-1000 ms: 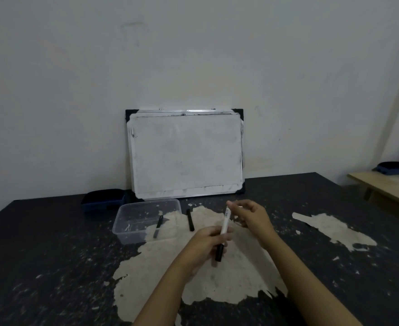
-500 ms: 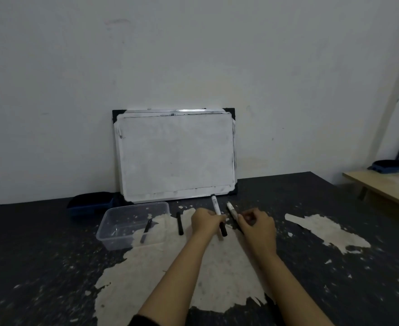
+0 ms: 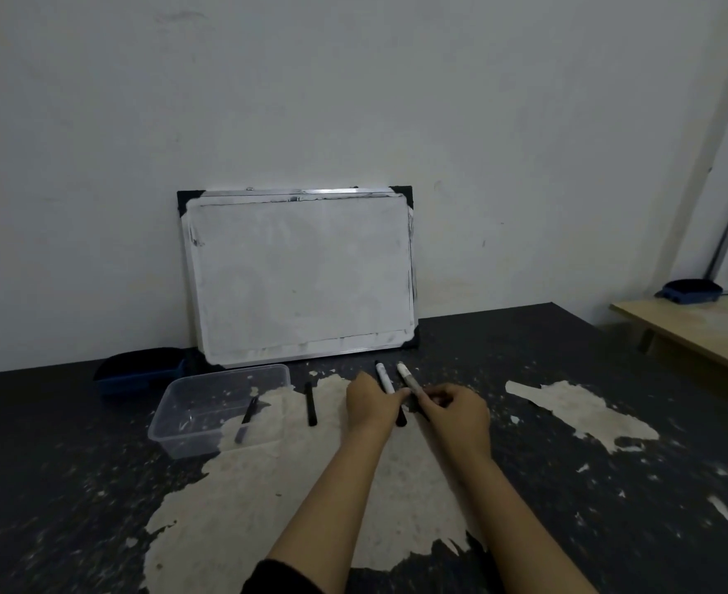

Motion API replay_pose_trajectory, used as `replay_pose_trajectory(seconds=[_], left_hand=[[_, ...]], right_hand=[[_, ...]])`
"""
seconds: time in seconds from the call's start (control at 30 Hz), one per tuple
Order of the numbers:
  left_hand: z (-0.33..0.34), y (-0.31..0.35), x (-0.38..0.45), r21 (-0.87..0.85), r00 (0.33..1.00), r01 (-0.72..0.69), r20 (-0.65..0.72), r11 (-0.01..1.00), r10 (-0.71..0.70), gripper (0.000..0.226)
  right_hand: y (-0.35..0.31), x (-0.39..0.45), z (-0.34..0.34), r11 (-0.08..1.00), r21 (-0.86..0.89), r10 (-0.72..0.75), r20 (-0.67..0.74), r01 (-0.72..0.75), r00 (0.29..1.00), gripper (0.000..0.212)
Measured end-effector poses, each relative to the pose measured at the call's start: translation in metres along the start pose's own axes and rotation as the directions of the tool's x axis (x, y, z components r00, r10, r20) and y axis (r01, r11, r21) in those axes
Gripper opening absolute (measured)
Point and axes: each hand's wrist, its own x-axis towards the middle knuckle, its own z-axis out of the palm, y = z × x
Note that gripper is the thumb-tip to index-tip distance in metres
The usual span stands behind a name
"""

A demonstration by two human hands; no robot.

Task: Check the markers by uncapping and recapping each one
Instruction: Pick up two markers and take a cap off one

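This looked like a bare workroom or a makeshift classroom corner. A plain white wall (image 3: 353,100) rose well beyond the fingers (image 3: 396,394), and a smudged whiteboard (image 3: 300,276) leaned against it. The dark desk (image 3: 53,486) under the fingers was worn, its coating peeled away in pale patches. To the left of the fingers stood a clear tub (image 3: 182,426) and, farther back, a blue tray (image 3: 139,375). Far to the right was a second, wooden desk (image 3: 705,332).
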Motion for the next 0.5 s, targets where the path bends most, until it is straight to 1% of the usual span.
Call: replay_pose_trajectory(seconds=[0.03, 0.07, 0.17, 0.27, 0.33, 0.4, 0.5], left_hand=[[0.001, -0.002, 0.000, -0.004, 1.000, -0.012, -0.007, 1.000, 0.012, 0.067], [0.002, -0.003, 0.000, -0.012, 1.000, -0.024, -0.019, 1.000, 0.023, 0.065], [0.001, -0.005, -0.004, -0.064, 0.997, -0.048, -0.064, 0.997, 0.044, 0.038], [-0.006, -0.011, -0.007, -0.132, 0.994, -0.046, -0.102, 0.990, 0.033, 0.024], [-0.013, -0.018, -0.007, -0.184, 0.994, -0.056, -0.103, 0.981, 0.038, 0.017], [-0.020, -0.025, -0.006, -0.275, 0.996, -0.068, -0.066, 0.959, 0.052, 0.014], [-0.041, -0.026, -0.011, -0.440, 0.998, -0.049, 0.016, 0.897, 0.062, 0.022]], right_hand=[[0.000, 0.000, 0.000, 1.000, 0.004, 0.003, 0.003, -0.003, 1.000, 0.024], [0.000, 0.000, 0.000, 1.000, 0.008, 0.008, 0.008, -0.008, 1.000, 0.023], [0.000, 0.001, -0.001, 0.999, 0.031, 0.031, 0.023, -0.031, 0.999, 0.018], [0.001, 0.002, -0.002, 0.994, 0.081, 0.073, 0.024, -0.075, 0.997, 0.017], [-0.001, 0.002, -0.002, 0.983, 0.159, 0.087, 0.027, -0.090, 0.996, 0.019], [-0.007, -0.001, -0.005, 0.956, 0.275, 0.089, 0.048, -0.099, 0.995, 0.018], [-0.027, -0.007, -0.009, 0.888, 0.440, 0.074, 0.154, -0.135, 0.985, 0.015]])
